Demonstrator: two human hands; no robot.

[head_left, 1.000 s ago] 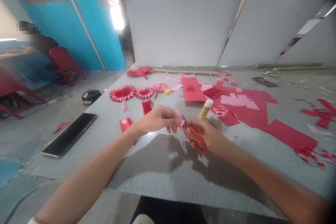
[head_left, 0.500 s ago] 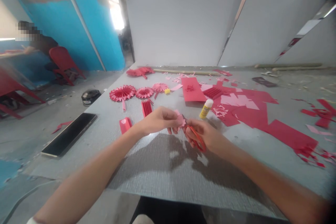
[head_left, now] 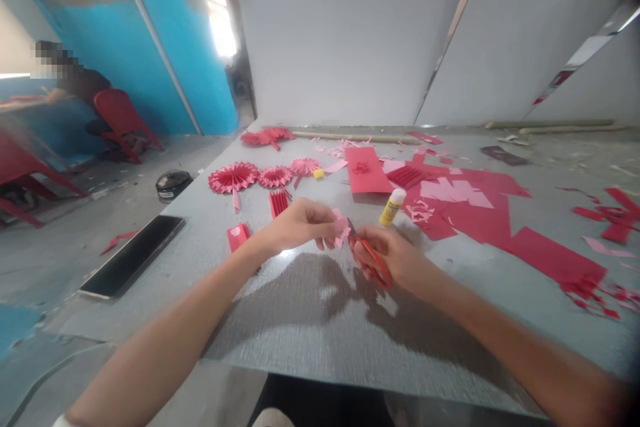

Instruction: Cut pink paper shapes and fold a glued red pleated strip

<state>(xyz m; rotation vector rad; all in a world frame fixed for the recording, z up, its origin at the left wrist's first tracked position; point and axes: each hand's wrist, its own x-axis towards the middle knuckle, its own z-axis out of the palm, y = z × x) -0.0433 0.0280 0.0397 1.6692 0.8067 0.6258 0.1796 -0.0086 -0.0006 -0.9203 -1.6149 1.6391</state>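
My left hand (head_left: pixel 313 223) pinches a small pink paper piece (head_left: pixel 342 228) above the middle of the table. Orange-handled scissors (head_left: pixel 376 260) are in my right hand (head_left: pixel 383 255), their dark blades against the right edge of the pink piece. A glue stick (head_left: pixel 393 207) with a yellow label stands just behind my right hand. Beyond my left hand is a pleated red paper (head_left: pixel 279 203), and to its left lies a small folded red piece (head_left: pixel 239 237). Round pleated red and pink fans (head_left: pixel 233 178) lie further back on the left.
On the table (head_left: pixel 280 340), red sheets (head_left: pixel 480 213) and pink scraps spread over the right side. A phone (head_left: pixel 133 257) lies at the left edge. A yellow cap (head_left: pixel 319 174) sits near the fans. A person (head_left: pixel 85 83) sits by a red chair (head_left: pixel 120 117) at the far left.
My left hand has shifted slightly left and up with the pink piece, which is turned differently. More of the scissor blades shows beside it. My right hand has hardly moved.
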